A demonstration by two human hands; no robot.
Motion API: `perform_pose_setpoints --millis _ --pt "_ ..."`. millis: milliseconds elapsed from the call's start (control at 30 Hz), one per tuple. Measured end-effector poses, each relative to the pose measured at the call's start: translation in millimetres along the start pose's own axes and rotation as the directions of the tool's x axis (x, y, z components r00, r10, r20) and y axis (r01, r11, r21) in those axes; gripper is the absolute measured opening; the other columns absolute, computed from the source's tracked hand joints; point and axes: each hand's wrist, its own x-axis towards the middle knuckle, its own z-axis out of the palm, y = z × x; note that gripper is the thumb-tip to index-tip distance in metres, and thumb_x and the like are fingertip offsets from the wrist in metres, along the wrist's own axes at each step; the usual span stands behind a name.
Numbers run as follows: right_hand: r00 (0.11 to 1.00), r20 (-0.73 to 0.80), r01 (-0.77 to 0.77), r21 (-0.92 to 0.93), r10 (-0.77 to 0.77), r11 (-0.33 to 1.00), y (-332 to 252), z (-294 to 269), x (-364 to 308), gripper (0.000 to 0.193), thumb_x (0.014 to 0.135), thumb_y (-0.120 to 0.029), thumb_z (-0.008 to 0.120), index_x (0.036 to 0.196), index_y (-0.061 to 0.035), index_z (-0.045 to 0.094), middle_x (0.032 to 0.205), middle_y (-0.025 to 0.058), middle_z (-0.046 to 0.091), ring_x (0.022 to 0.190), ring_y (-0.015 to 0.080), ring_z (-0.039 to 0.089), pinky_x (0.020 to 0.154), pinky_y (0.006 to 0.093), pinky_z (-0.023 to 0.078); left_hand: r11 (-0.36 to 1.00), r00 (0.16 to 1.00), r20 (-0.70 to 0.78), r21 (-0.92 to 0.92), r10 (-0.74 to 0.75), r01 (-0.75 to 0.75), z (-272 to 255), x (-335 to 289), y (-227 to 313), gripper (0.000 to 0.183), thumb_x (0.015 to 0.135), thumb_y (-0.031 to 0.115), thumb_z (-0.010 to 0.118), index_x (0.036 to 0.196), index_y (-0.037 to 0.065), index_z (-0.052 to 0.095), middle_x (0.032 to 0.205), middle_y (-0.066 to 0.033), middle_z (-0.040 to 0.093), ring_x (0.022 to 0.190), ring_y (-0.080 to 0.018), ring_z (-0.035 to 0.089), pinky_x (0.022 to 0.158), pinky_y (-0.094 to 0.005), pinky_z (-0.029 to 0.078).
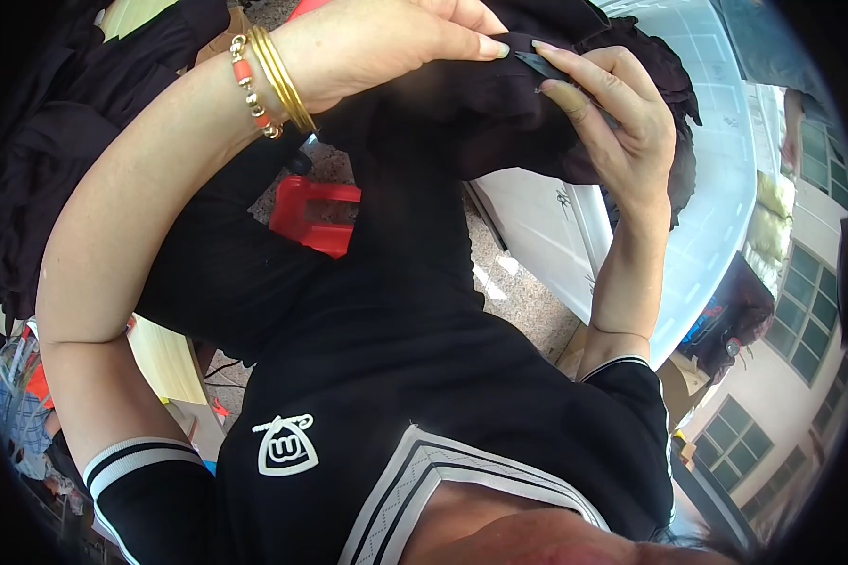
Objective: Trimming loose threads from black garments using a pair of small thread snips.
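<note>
Black cloth [481,113], perhaps a garment, is stretched between my two hands above my lap. My left hand [396,38], with bracelets at its wrist, is closed on the fabric, pinching its upper edge between thumb and fingers. In my right hand [627,108] is a small pair of dark, pointed thread snips [537,64], held between thumb and fingers. Their tip points toward my left thumb and lies close to the cloth. The handle end is mostly hidden inside my right palm.
A pale blue translucent plastic tub [725,179] stands to the right, with dark cloth over its rim. More black cloth [47,141] is heaped at the left. Between my legs shows a red plastic stool [292,212]. A light wooden surface [165,363] lies at lower left.
</note>
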Motion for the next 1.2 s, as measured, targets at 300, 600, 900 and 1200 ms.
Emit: perform_pose_setpoints --millis 300,600,900,1200 --pt "0.995 -0.039 -0.085 0.173 0.093 0.981 0.0 3.2 0.1 0.027 0.078 -0.008 0.078 0.104 -0.0068 0.073 0.075 -0.0006 0.055 0.065 0.0078 0.051 0.059 0.0204 0.040 1.000 1.000 0.003 0.018 -0.009 0.009 -0.5 5.6 0.3 0.018 0.096 0.011 0.058 0.106 -0.001 0.067 0.090 0.0021 0.065 0.082 -0.0051 0.055 0.077 -0.0187 0.044" --pt "0.907 0.038 -0.391 0.447 0.420 0.804 5.8 4.0 -4.0 0.009 0.087 -0.007 0.070 0.091 0.0002 0.067 0.078 -0.0054 0.061 0.073 0.0011 0.051 0.065 0.0161 0.040 0.991 0.996 0.073 0.127 -0.048 0.038 -17.7 12.4 -6.6 0.021 0.091 0.009 0.064 0.108 -0.003 0.065 0.098 -0.0033 0.068 0.092 -0.0085 0.061 0.086 -0.0218 0.047" --pt "0.833 -0.101 -0.445 0.464 0.544 0.766 22.2 -13.3 -5.9 0.011 0.091 -0.011 0.068 0.090 -0.0009 0.066 0.074 -0.0095 0.054 0.068 -0.0014 0.043 0.060 0.0144 0.031 0.948 0.998 -0.010 0.313 0.068 -0.062 -29.4 12.0 -17.7 0.027 0.093 0.022 0.064 0.113 0.004 0.066 0.101 -0.0020 0.068 0.096 -0.0082 0.062 0.092 -0.0233 0.047" --pt "0.987 -0.087 -0.135 -0.012 0.134 0.991 1.2 -8.7 5.6 0.036 0.077 -0.009 0.078 0.112 -0.0098 0.071 0.083 0.0025 0.057 0.071 0.0094 0.054 0.064 0.0210 0.043 1.000 0.999 -0.034 0.023 -0.016 0.016 -23.8 17.8 -11.5 0.017 0.092 0.007 0.062 0.105 -0.002 0.066 0.096 -0.0029 0.067 0.091 -0.0090 0.061 0.085 -0.0214 0.047"
